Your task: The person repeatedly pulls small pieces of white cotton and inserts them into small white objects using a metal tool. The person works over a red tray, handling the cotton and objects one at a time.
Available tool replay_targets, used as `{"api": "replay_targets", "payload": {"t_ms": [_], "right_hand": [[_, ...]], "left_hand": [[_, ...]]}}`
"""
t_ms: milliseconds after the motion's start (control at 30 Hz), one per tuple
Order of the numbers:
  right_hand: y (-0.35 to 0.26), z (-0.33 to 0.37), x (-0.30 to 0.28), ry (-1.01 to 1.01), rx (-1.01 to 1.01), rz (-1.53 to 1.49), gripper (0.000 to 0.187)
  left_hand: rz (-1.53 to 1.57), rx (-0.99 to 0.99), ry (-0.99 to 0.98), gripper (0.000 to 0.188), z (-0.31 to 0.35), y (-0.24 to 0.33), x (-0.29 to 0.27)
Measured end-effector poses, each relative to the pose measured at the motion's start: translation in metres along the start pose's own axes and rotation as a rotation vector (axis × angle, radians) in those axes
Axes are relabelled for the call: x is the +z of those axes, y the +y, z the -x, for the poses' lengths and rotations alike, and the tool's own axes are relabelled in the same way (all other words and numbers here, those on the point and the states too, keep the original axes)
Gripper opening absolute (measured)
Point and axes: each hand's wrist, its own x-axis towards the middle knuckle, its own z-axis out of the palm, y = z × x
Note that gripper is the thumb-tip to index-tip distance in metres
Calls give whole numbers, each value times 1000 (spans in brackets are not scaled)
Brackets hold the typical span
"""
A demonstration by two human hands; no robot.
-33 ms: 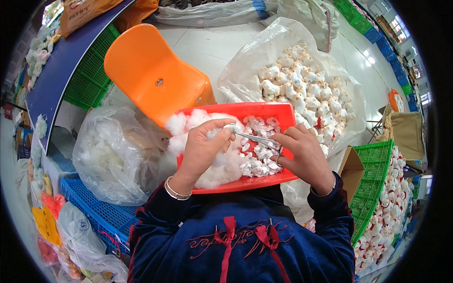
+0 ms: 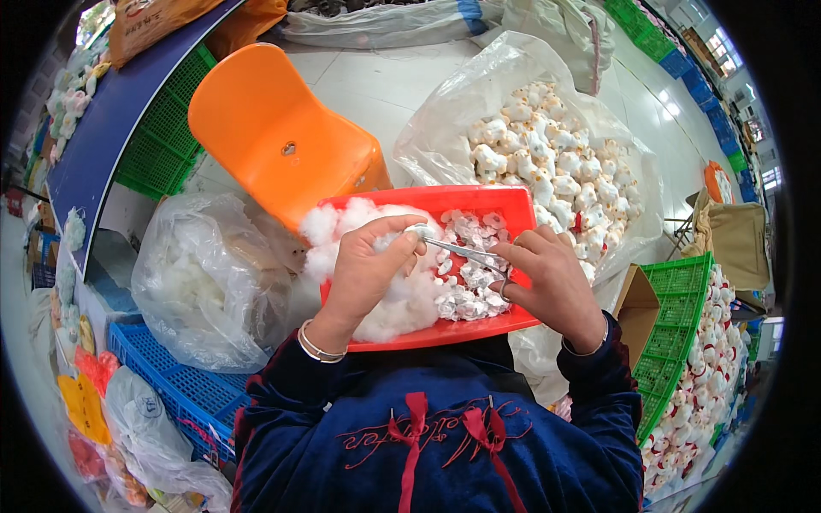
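Observation:
Over a red plastic tray [image 2: 428,338], my left hand [image 2: 372,261] pinches a small white fabric piece [image 2: 418,229] between thumb and fingertips. My right hand [image 2: 547,278] grips slim metal forceps [image 2: 466,251] with scissor-like finger loops. Their tip meets the fabric piece; whether it is inside is hidden by my left fingers. Fluffy white stuffing [image 2: 398,303] fills the tray's left part, beneath and around my left hand. Many small white fabric pieces [image 2: 470,299] lie in its right part, below the forceps.
Beyond the tray, a clear plastic bag [image 2: 436,120] holds many small white stuffed figures [image 2: 547,162]. An orange chair [image 2: 256,128] stands ahead on the left. Bagged stuffing [image 2: 205,282] and a blue crate [image 2: 171,368] are at my left; a green crate [image 2: 671,325] borders more plush pieces at right.

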Motion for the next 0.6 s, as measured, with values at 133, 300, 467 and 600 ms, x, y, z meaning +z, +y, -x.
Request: {"api": "replay_targets", "payload": {"t_ms": [133,300,467,600], "right_hand": [[-2,2,1,-13,24,0,40],[-4,3,-2,18,-6,-34,39],[-4,3,-1,19,3,-1,40],[-5,4,-3,-16,45,9,37]], "left_hand": [[1,30,0,25,0,-2,0],[9,47,-3,25,-1,-4,-2],[44,27,-4,23,1,-3,1],[67,38,1,20,2,-4,1]]}}
